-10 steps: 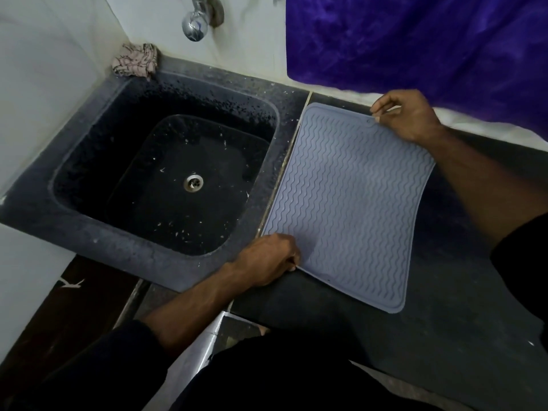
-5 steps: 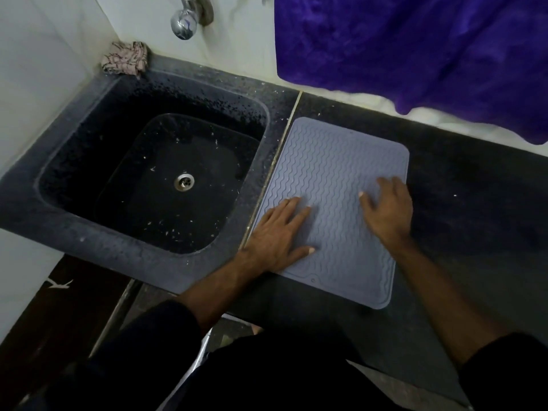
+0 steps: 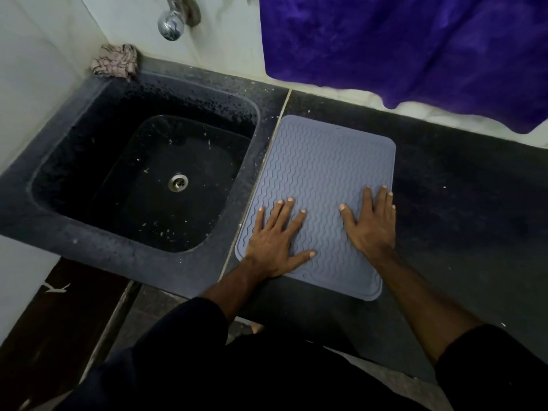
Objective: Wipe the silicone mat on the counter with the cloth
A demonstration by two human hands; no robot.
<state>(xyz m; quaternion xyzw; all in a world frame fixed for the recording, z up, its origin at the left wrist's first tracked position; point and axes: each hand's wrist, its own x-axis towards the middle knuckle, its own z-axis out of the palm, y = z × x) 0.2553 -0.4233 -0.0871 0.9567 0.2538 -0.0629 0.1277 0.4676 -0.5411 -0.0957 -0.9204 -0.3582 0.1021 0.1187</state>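
A grey silicone mat [image 3: 323,164] with a wavy ribbed surface lies flat on the dark counter [image 3: 462,221], just right of the sink. My left hand [image 3: 275,238] presses flat on the mat's near left part, fingers spread. My right hand [image 3: 370,221] lies flat on the mat's near right part, fingers straight and reaching its right edge. A crumpled patterned cloth [image 3: 115,61] sits on the sink's far left corner, away from both hands.
A black sink [image 3: 142,179] with a steel drain [image 3: 178,182] fills the left. A chrome tap [image 3: 175,16] juts from the white wall above it. A purple fabric [image 3: 415,46] hangs over the counter's back edge.
One second ago both hands pinched opposite corners of the lifted mat. The mat has since been laid flat, and both palms now rest spread on its near half.
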